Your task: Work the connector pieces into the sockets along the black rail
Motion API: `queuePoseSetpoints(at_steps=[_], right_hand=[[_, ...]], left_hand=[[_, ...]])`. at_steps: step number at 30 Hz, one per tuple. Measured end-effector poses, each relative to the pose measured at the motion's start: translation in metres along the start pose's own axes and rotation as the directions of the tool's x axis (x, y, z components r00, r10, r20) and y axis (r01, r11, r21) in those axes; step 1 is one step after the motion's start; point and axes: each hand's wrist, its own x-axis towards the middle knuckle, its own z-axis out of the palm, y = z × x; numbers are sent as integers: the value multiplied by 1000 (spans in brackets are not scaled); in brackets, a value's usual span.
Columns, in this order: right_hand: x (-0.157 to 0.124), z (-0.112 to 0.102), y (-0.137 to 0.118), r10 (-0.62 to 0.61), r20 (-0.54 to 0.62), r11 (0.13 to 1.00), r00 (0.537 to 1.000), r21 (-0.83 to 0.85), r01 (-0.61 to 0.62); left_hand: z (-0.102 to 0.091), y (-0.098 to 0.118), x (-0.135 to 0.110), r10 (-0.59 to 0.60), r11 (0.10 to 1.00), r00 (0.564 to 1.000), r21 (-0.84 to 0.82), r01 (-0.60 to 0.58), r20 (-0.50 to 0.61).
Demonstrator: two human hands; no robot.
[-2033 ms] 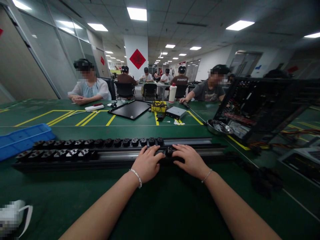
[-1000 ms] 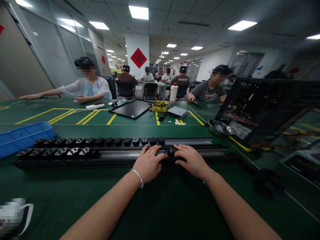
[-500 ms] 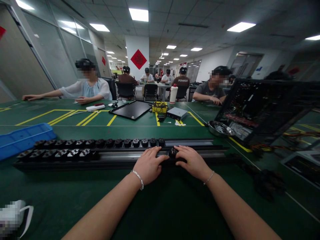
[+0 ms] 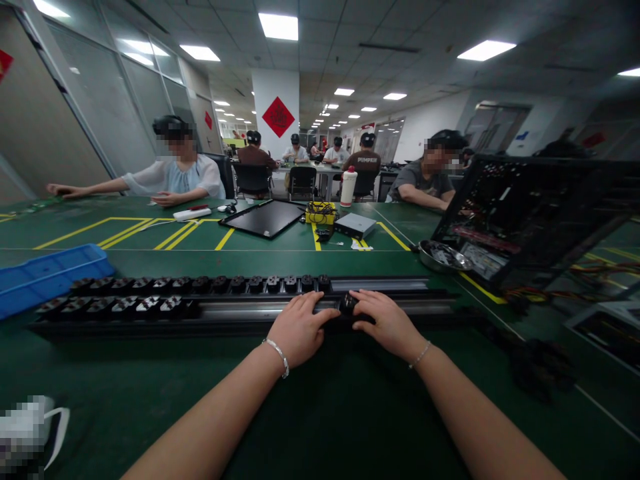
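Two long black power strip housings with bare metal channels lie side by side across the table. Black socket modules (image 4: 172, 303) fill the left end of the front housing (image 4: 240, 311). A longer row of modules fills the rear housing (image 4: 380, 285). My right hand (image 4: 385, 325) has its fingers curled round a loose black socket module (image 4: 347, 305) at the front channel. My left hand (image 4: 299, 328) is wrapped over the front housing, its thumb stretched toward that module. The module's underside and the fingertips on the housing's far side are hidden.
A blue tray (image 4: 55, 277) stands at the left. On the right are a metal bowl (image 4: 443, 257) of small parts and an open black computer case (image 4: 520, 220). A flat black panel (image 4: 267, 219), yellow box (image 4: 320, 213) and white bottle (image 4: 349, 187) stand farther back. Co-workers sit beyond.
Both my hands stay nearly in place at the module. The view has shifted very slightly. The co-worker at left now has green items under an outstretched hand.
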Motion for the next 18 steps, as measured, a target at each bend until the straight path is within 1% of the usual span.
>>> queuePoseSetpoints(at_steps=[11, 18], right_hand=[[0, 4, 3, -19, -38, 999, 999, 40, 20], [1, 1, 0, 9, -2, 999, 1000, 40, -9]], left_hand=[[3, -1, 0, -2, 1000, 1000, -17, 2, -8], [3, -1, 1, -1, 1000, 1000, -10, 0, -9]])
